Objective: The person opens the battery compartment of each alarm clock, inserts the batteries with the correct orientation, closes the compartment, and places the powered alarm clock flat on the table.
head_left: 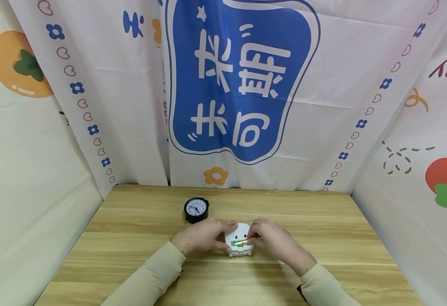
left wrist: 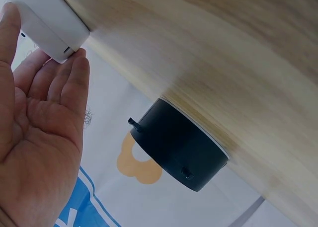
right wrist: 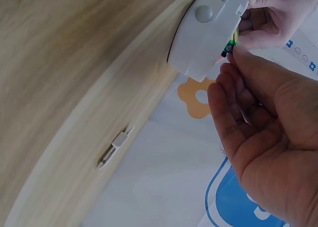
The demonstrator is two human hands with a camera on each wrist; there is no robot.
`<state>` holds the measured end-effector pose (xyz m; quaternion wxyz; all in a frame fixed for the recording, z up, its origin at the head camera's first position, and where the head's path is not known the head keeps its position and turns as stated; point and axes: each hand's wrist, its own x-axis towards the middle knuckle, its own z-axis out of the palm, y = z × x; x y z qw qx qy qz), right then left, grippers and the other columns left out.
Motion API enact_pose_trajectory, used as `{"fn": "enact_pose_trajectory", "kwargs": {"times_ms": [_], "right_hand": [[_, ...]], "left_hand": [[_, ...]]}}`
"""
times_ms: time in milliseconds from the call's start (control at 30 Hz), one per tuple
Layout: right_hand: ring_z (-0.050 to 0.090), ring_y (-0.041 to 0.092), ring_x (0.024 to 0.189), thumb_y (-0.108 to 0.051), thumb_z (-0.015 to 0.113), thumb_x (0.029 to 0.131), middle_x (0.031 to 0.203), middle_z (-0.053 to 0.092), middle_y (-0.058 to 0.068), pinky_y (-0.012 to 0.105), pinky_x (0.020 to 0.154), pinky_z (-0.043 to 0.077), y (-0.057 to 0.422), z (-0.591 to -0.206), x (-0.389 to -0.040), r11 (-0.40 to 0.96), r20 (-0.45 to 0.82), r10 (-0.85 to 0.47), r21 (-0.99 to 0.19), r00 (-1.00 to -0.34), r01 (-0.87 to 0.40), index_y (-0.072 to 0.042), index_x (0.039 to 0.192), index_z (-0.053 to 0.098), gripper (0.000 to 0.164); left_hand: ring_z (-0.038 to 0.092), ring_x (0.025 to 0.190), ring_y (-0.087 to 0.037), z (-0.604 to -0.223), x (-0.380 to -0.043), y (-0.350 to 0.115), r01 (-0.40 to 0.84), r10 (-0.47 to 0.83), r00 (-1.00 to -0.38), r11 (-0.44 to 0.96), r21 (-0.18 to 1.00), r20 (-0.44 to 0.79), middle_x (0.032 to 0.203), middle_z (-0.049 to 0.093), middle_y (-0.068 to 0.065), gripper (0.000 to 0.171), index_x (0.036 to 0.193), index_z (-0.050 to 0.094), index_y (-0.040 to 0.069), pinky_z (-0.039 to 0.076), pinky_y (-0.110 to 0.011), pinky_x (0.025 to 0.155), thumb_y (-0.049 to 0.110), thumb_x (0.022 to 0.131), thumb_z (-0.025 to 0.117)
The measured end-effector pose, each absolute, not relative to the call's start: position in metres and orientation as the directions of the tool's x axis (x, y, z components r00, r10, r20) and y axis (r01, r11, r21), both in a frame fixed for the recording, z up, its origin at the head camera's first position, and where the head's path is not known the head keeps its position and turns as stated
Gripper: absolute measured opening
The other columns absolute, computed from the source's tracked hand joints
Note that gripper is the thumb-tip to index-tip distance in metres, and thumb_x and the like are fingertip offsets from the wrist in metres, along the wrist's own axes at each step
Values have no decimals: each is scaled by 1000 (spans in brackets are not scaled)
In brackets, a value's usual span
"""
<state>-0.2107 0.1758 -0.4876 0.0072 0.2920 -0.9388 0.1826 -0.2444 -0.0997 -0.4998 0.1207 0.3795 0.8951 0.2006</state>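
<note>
A small white rounded device (head_left: pixel 241 230) with two dark dots and short feet sits on the table, its battery slot facing up. My left hand (head_left: pixel 202 236) holds its left side, thumb near the front edge and fingers at the back; the left wrist view shows this hand (left wrist: pixel 44 108) against the white casing (left wrist: pixel 49 23). A green and gold battery (head_left: pixel 240 243) lies at the slot. My right hand (head_left: pixel 273 240) pinches the battery's right end. In the right wrist view, the fingertips of that hand (right wrist: pixel 268 117) meet the battery's green end (right wrist: pixel 229 47).
A round black clock (head_left: pixel 196 209) with a white dial stands behind my left hand. On the wooden table (head_left: pixel 131 255), a small white piece (right wrist: pixel 117 145) lies beyond the device in the right wrist view. Printed cloth (head_left: pixel 323 63) hangs along the back and both sides.
</note>
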Motion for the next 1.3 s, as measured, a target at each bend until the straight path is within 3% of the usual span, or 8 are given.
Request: {"fn": "enact_pose_trajectory", "kwargs": {"times_ms": [700, 1300], "right_hand": [[67, 1, 83, -5, 96, 97, 94, 81, -5, 20, 72, 63, 168, -489, -212, 742, 158, -587, -286, -794, -606, -14, 89, 87, 15], [51, 3, 70, -4, 94, 96, 83, 74, -5, 17, 59, 49, 152, -475, -207, 754, 152, -646, -26, -748, -657, -13, 77, 79, 26]], "left_hand": [[63, 163, -28, -497, -245, -99, 644, 737, -673, 623, 443, -57, 179, 58, -4, 80, 170, 62, 13, 57, -46, 133, 43, 102, 91], [66, 159, -28, -497, -246, -98, 659, 745, -666, 613, 436, -41, 177, 61, -7, 80, 168, 64, 10, 61, -44, 130, 40, 100, 94]]}}
